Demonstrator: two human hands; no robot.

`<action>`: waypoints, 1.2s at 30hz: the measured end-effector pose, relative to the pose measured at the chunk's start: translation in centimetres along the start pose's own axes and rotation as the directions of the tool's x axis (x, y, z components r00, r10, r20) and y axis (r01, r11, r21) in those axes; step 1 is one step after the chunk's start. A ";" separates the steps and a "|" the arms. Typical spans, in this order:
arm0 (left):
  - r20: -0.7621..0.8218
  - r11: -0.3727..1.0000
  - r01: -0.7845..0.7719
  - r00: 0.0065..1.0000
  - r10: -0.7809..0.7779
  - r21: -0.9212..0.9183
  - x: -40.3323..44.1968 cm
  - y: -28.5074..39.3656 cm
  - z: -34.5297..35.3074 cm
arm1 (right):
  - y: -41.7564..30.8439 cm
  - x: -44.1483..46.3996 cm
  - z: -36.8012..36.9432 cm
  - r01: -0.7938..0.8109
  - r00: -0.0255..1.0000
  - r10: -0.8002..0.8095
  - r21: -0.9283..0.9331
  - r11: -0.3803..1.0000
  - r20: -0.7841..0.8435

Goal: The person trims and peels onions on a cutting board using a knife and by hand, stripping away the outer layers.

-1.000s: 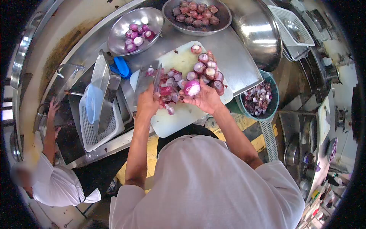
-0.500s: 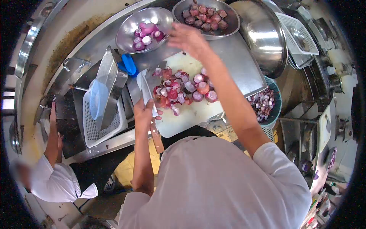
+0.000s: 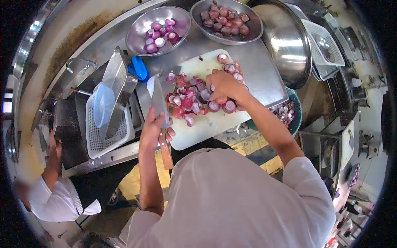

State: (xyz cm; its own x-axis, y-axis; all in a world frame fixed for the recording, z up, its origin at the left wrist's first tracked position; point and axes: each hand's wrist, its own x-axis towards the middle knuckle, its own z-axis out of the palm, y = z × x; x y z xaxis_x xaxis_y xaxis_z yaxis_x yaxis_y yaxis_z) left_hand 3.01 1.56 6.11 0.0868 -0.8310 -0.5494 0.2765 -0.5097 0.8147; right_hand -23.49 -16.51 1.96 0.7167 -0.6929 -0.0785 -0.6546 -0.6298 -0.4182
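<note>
- Steel counter point(image 3: 258, 62): kitchen work surface, beneath the board and bowls.
- Co-worker point(image 3: 58, 198): one, far left, white shirt, hands near the sink.
- White basket point(image 3: 92, 138): perforated, with a pale blue strainer point(image 3: 103, 105) over it.
- Left hand point(image 3: 152, 130): partly closed round a knife point(image 3: 159, 99) where blade meets handle; blade pointing away from the person, wooden handle towards the body.
- Bowl point(image 3: 138, 31), steel: holds peeled onions point(image 3: 159, 42), purple and white.
- Cutting board point(image 3: 190, 136), white: peels point(image 3: 186, 97) heaped mid-left, cut onions point(image 3: 228, 106) grouped on the right.
- Second bowl point(image 3: 231, 41), steel: holds unpeeled onions point(image 3: 227, 20); beyond the board.
- Right hand point(image 3: 227, 87): fingers bent down among the cut onions; fingertips hidden, so whether one is gripped cannot be told.
- Pot point(image 3: 287, 39): large, steel, beside the second bowl.
- Green bin point(image 3: 297, 118): below the counter's right edge, scraps point(image 3: 283, 113) inside.
</note>
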 end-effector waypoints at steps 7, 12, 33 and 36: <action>-0.016 0.988 0.031 0.999 -0.029 0.154 0.9 -0.8 0.2 | -1.2 -3.3 3.2 -0.220 0.973 0.211 -0.106 0.970 -0.094; -0.035 0.957 -0.011 0.999 0.022 0.289 0.2 0.2 1.8 | -1.8 -4.9 -0.9 -0.187 0.964 0.247 0.906 0.381 0.095; 0.335 0.470 -0.417 0.908 0.251 0.778 0.5 0.5 11.3 | -5.6 -1.7 3.9 0.177 0.510 0.798 0.947 0.268 -0.321; 0.162 0.613 -0.156 0.986 0.045 0.775 0.4 1.8 12.9 | -6.3 -1.3 4.9 0.134 0.434 0.850 0.954 0.267 -0.299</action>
State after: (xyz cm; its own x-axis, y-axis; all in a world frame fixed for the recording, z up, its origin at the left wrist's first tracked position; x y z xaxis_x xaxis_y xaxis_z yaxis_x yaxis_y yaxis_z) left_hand -8.79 -2.53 9.72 -0.0573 -0.8782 -0.4748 -0.5858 -0.3555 0.7283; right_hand -19.09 -9.96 0.29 -0.3172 -0.9409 -0.1190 0.1501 0.0741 -0.9859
